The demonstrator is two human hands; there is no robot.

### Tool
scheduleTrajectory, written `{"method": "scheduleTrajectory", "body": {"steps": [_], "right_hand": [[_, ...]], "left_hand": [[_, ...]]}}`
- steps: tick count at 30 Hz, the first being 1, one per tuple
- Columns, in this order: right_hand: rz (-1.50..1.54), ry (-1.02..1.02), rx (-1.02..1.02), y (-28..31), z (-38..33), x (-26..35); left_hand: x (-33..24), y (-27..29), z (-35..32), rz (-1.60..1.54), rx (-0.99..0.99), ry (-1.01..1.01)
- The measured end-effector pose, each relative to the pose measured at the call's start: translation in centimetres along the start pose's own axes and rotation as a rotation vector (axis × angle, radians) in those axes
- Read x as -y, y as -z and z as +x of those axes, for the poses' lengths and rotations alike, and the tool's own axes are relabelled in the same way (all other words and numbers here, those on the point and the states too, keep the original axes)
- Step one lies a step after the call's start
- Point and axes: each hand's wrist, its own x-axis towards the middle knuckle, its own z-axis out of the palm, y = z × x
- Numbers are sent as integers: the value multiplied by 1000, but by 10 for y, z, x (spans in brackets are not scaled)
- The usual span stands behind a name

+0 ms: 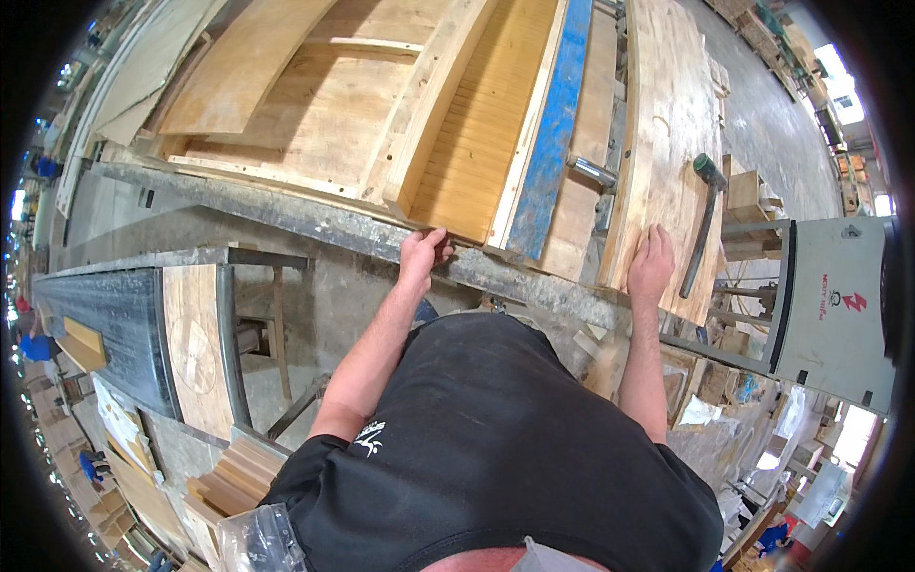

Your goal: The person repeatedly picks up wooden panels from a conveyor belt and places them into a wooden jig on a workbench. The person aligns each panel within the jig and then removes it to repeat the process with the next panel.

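My left hand is at the near end of a long yellowish wooden board, its fingers curled in and closed at the board's edge. Beside that board runs a pale wooden beam on the left and a blue-painted strip on the right. Farther right, my right hand lies with its fingers stretched out on the near part of a light wooden panel. A mallet with a dark head and black handle rests on this panel, just right of that hand. A metal clamp cylinder sits between the strip and the panel.
Thin plywood sheets lie over the frame at the far left. A stone-grey bench edge runs along the near side. On the left stands a dark-topped table; a grey electrical cabinet stands right. Several people work in the distance.
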Motion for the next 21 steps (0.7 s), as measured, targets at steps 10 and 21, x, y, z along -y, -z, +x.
{"method": "scheduleTrajectory", "body": {"steps": [10, 21], "right_hand": [[-9, -16, -8, 4, 2, 2], [-156, -544, 259, 64, 50, -81]], "left_hand": [[10, -1, 9, -108, -29, -63], [-11, -16, 14, 18, -64, 30]]}}
